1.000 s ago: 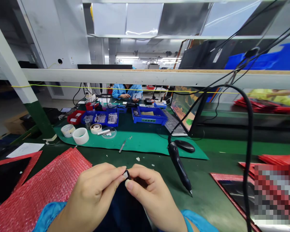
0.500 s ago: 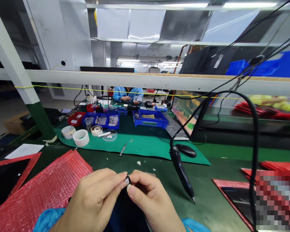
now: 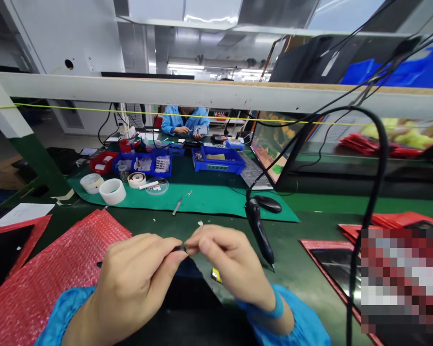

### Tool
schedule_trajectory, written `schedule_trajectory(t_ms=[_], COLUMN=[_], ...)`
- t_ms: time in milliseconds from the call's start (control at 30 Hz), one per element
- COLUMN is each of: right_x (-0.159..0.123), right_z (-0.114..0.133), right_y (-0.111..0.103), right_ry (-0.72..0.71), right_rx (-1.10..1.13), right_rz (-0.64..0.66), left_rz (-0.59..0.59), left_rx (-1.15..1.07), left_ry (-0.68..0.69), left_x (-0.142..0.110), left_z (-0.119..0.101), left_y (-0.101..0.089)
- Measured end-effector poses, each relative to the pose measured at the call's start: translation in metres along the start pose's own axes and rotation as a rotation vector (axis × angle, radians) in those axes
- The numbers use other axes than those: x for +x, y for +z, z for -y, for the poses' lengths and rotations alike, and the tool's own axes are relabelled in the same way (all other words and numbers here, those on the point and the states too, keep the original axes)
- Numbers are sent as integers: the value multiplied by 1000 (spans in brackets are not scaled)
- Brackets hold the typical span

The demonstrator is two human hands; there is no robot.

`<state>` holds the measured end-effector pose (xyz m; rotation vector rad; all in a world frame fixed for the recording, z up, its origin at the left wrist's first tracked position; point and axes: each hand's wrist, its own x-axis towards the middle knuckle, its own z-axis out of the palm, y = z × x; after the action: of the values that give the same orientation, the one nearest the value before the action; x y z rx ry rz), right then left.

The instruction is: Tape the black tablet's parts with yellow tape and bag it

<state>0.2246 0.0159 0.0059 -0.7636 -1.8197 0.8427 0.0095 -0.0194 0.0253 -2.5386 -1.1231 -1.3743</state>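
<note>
My left hand [image 3: 133,278] is closed, with a small black piece [image 3: 179,248] pinched between thumb and fingertips; most of the piece is hidden. Against its right end, the fingers of my right hand [image 3: 231,259] are pressed together in a pinch. What lies between those fingertips is too small to make out. Just below the right hand, a small yellow and black item [image 3: 216,275] lies on the dark bench. A black pen-shaped electric screwdriver [image 3: 260,233] rests to the right, its cable rising from the top end.
Red bubble-wrap bags [image 3: 65,259] lie at left; a dark panel on red wrap [image 3: 332,266] lies at right. On the green mat [image 3: 220,202] are tweezers [image 3: 177,205], tape rolls [image 3: 112,191], a mouse [image 3: 268,204] and blue bins [image 3: 218,166]. A co-worker [image 3: 185,122] sits beyond.
The view has shifted, so the bench sits higher and further left. My right hand has turned, its fingertips now at the black piece's end. The yellow item and right sleeve have come into sight.
</note>
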Motion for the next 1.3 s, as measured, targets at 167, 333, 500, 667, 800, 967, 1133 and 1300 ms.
schedule_trajectory(t_ms=[167, 333, 500, 667, 800, 967, 1133, 1300], right_x=[27, 39, 38, 42, 46, 39, 6, -15], right_z=[-41, -96, -135, -151, -139, -79, -10, 6], right_y=[-38, -53, -46, -39, -43, -51, -42, -11], right_ry=[188, 422, 651, 772, 658, 270, -99, -414], right_rx=[-506, -786, -982, -997, -842, -632, -420, -482], right_rz=[-26, 367, 683, 815, 782, 436, 98, -94], left_rz=[13, 69, 123, 137, 159, 169, 182, 167], left_rx=[9, 29, -1, 1, -22, -30, -27, 11], left_ry=[56, 67, 41, 35, 17, -12, -48, -119], left_x=[2, 1, 1, 1, -1, -4, -5, -3], left_z=[1, 4, 1, -4, -4, -2, -2, 2], left_y=[-4, 2, 2, -2, -1, -1, -3, -5])
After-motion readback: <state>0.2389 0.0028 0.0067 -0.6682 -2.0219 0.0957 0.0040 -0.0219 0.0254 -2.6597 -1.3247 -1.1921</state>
